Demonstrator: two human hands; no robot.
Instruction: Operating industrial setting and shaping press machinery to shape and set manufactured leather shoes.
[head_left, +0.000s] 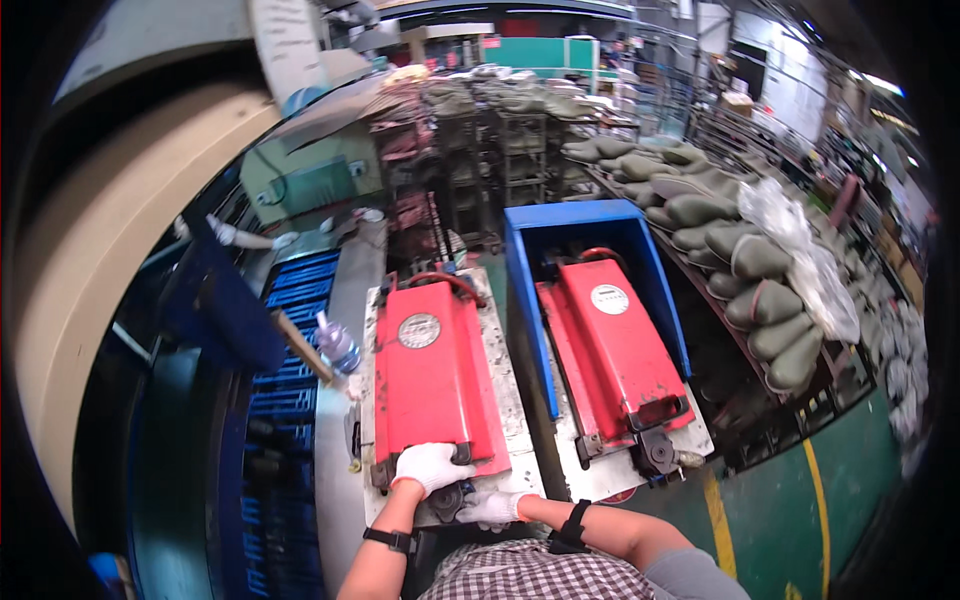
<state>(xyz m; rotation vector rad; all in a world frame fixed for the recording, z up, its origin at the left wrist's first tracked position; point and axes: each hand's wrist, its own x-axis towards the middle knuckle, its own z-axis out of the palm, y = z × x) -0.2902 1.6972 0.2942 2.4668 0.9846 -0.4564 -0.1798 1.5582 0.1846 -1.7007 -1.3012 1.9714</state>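
Note:
A red metal machine cover [430, 365] with a round pale dial plate lies lengthwise on a worn white board in front of me. My left hand [432, 468], in a white knit glove, is closed on the black handle [463, 454] at the cover's near end. Just below it sits a dark round fitting [446, 501]. My right hand [492, 509], gloved too, reaches in from the right beside this fitting, its fingertips close to or touching it. Those fingers are blurred, and whether they grip anything is unclear.
On the right, a second red machine [620, 340] stands partly inside a blue metal hood [580, 212]. Grey-green rubber boots [780, 320] are heaped on a rack beyond it. At left are a clear bottle [338, 345] and a blue slatted conveyor [298, 300]. Another person's gloved hand [286, 240] shows farther off.

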